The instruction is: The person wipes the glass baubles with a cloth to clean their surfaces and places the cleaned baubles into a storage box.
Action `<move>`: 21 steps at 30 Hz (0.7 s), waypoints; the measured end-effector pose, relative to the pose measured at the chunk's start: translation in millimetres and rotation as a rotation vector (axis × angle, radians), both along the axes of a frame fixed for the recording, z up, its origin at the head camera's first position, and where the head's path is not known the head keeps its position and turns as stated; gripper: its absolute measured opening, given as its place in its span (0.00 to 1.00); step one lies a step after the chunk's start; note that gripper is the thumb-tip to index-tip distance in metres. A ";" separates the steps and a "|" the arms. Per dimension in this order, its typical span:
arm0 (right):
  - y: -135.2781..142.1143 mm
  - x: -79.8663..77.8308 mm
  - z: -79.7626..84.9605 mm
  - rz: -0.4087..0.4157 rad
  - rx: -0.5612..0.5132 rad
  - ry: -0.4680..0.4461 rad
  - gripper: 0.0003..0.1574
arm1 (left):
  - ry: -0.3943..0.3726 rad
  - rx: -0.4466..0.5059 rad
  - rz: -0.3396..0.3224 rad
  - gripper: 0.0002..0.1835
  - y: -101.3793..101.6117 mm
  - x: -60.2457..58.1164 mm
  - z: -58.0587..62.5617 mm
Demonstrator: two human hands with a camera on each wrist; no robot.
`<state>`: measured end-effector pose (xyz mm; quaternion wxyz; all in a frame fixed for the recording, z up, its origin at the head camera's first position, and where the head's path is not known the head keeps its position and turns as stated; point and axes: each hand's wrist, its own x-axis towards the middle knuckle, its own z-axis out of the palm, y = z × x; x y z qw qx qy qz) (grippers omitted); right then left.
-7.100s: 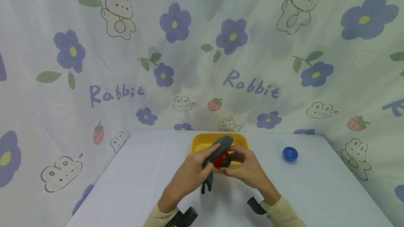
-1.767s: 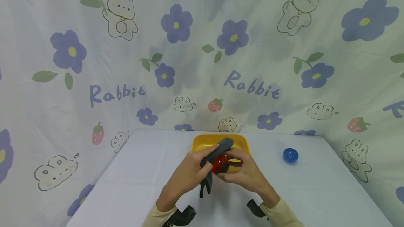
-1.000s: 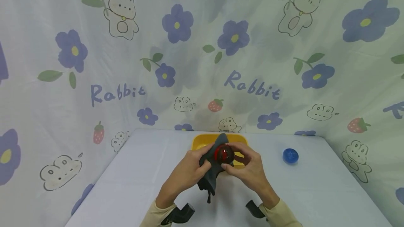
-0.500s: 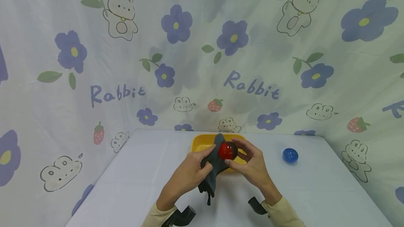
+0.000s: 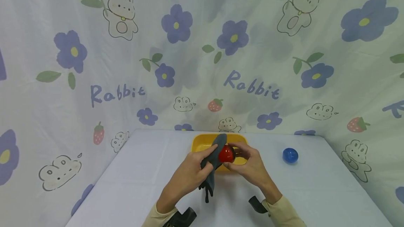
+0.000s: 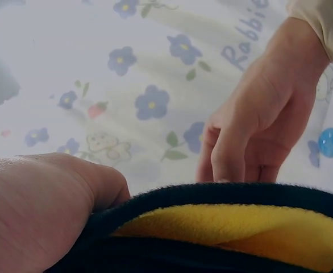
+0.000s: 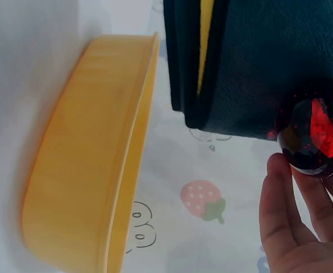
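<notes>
My left hand (image 5: 186,172) grips a dark grey cloth (image 5: 215,155) between thumb and fingers. In the left wrist view the folded cloth (image 6: 240,196) shows a fuzzy yellow inner side. Thumb and fingers of my right hand (image 5: 250,167) hold a shiny, see-through red ball (image 5: 226,154) against the cloth's right side. From the right wrist view, the ball (image 7: 323,131) looks dark with a bright red patch, overlapping the cloth's lower corner. Both hands are raised in front of a yellow tub (image 5: 201,143). The cloth's loose end hangs below my left hand.
A blue, see-through ball (image 5: 290,155) lies on the white tabletop (image 5: 315,185) to the right. Behind the table hangs a white curtain (image 5: 202,45) printed with flowers and rabbits. The tub (image 7: 81,159) stands just beyond my hands.
The red ball has turned in my right fingers and shifted slightly right and up since the earliest frame. The cloth spread out around one second ago and is now narrower, pressed beside the ball.
</notes>
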<state>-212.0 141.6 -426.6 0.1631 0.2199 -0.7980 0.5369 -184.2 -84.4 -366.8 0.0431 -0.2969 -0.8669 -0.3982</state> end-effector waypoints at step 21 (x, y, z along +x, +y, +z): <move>-14.6 10.8 0.9 0.228 0.012 0.038 0.37 | 0.082 0.053 -0.024 0.28 -3.5 -2.1 -1.5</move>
